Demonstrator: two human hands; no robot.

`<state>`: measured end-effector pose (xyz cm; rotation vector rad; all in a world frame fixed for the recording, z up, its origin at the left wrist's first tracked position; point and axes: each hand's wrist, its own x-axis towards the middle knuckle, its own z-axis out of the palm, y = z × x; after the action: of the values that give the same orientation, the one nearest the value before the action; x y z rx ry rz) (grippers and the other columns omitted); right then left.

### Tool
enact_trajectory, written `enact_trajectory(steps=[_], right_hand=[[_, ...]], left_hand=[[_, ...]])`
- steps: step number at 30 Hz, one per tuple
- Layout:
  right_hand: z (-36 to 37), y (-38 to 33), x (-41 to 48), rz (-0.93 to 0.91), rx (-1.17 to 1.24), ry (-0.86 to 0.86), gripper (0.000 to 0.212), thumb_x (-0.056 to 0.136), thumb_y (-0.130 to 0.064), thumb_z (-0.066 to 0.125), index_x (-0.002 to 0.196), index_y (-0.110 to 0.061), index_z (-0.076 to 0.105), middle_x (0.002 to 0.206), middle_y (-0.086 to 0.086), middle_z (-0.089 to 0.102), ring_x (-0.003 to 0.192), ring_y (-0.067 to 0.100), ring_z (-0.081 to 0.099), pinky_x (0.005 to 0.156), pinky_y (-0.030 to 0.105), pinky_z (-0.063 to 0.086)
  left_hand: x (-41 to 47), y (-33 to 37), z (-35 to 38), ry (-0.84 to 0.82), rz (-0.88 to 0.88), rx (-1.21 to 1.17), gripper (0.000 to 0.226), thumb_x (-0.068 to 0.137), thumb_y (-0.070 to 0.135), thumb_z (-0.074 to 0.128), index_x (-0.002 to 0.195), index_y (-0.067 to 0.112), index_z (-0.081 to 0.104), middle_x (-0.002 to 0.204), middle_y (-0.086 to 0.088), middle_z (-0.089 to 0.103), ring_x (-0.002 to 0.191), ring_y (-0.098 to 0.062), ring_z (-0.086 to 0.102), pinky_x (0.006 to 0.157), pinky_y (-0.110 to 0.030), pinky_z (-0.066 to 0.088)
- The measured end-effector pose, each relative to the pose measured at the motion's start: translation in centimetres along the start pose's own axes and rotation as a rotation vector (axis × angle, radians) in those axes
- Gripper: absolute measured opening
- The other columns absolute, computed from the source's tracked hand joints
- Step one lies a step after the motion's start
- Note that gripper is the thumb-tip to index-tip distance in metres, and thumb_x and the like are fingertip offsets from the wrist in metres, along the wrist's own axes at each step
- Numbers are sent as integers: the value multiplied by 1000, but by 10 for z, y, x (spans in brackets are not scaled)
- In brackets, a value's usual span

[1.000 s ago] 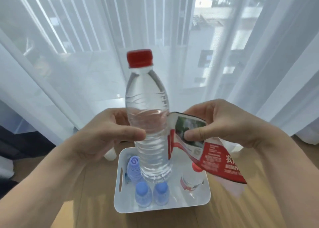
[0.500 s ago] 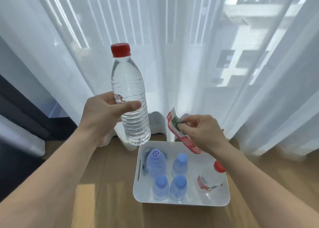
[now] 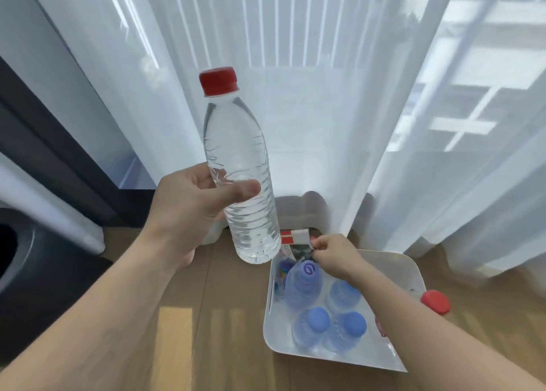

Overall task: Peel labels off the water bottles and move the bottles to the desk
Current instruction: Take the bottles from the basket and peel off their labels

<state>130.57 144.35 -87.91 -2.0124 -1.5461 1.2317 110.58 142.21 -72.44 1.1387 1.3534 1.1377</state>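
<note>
Head view: the left hand [image 3: 189, 210] holds a clear bottle [image 3: 239, 166] upright in the air. Its fingers [image 3: 201, 180] and thumb are wrapped round the ribbed waist, the red cap [image 3: 218, 80] is on top, and no label is on it. Low at the right, the right hand [image 3: 334, 254] reaches to the far left corner of the white bin [image 3: 410, 269], which stands on the wooden floor [image 3: 177, 331] by the sheer curtain [image 3: 295, 95]. Its fingertips are pinched together on the crumpled red-and-white label [image 3: 295, 237]; I cannot tell whether the label touches the bin's rim or hangs just over it. In the bin stand four blue-capped bottles [image 3: 314, 321] and, at the right edge behind the forearm, a red-capped bottle [image 3: 435, 301] whose body is mostly hidden. As I judge it, this bottle is already peeled and the step in hand is getting rid of the label. The next move calls for the right fingers to let the label go. The left hand must then carry the bottle to the worktop, which is not in view, so the person will have to turn away from the bin. The bottle looks full and smooth, so a firm hold at the waist is wise.
</note>
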Motion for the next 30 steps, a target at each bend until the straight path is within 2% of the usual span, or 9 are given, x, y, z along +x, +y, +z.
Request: enact_trajectory(steps=[5,7,10,13,16,18,22,25,30], right_hand=[[16,-13,9,69,-255,-217,21,85,0,41,64,-2,37,62,11,36,78,24,39,61,29,31],[11,-19,9,52,-268,-238,19,87,-6,42,77,1,57,79,20,55,82,25,47,71,28,39],[-15,-23,8,30,-120,-79,35,85,-1,41,108,-3,67,119,13,65,107,27,57,94,32,44],[-44,-28,-2,21,150,96,39,81,6,35,95,-10,68,106,14,68,92,25,61,75,33,49],[-71,-31,-22,-1,304,144,36,82,8,33,91,-7,64,88,10,65,77,23,60,60,29,46],[-87,-24,-33,-14,258,157,34,81,6,37,91,-9,66,83,5,65,74,20,61,61,27,47],[-124,20,-58,81,16,220,32,79,0,48,98,-16,68,95,3,67,91,21,63,83,32,50],[-144,55,-89,196,-195,41,42,75,-6,63,115,-15,62,104,0,64,98,18,61,82,26,49],[-130,84,-115,263,-102,-200,59,62,-29,82,114,-24,55,92,-3,62,76,13,60,70,33,56]], left_hand=[[-2,-6,-6,-51,-4,27,26,66,5,78,91,15,74,85,5,78,81,-6,73,67,-18,57],[-2,-9,-10,-62,-10,61,29,66,8,79,93,16,75,89,5,78,86,-8,73,76,-25,55],[-2,-12,-13,-53,-17,83,29,65,11,79,93,18,74,89,6,78,86,-8,73,78,-28,53],[0,-17,-7,-54,-11,103,34,63,14,81,95,18,71,88,7,77,81,-5,72,72,-25,51],[5,-18,17,-63,6,196,65,49,30,81,109,20,59,100,5,71,92,-11,69,79,-32,53],[7,-17,39,-109,60,216,77,46,28,79,117,24,50,105,6,64,98,-16,66,86,-38,53],[9,-18,89,-214,119,234,69,48,19,84,108,28,53,96,7,67,86,-11,70,74,-30,56],[4,-26,128,-263,168,377,69,48,34,87,107,26,51,94,13,66,88,-12,68,81,-37,55],[1,-46,177,-286,204,435,64,52,39,85,104,24,49,94,8,65,89,-17,65,81,-39,53]])
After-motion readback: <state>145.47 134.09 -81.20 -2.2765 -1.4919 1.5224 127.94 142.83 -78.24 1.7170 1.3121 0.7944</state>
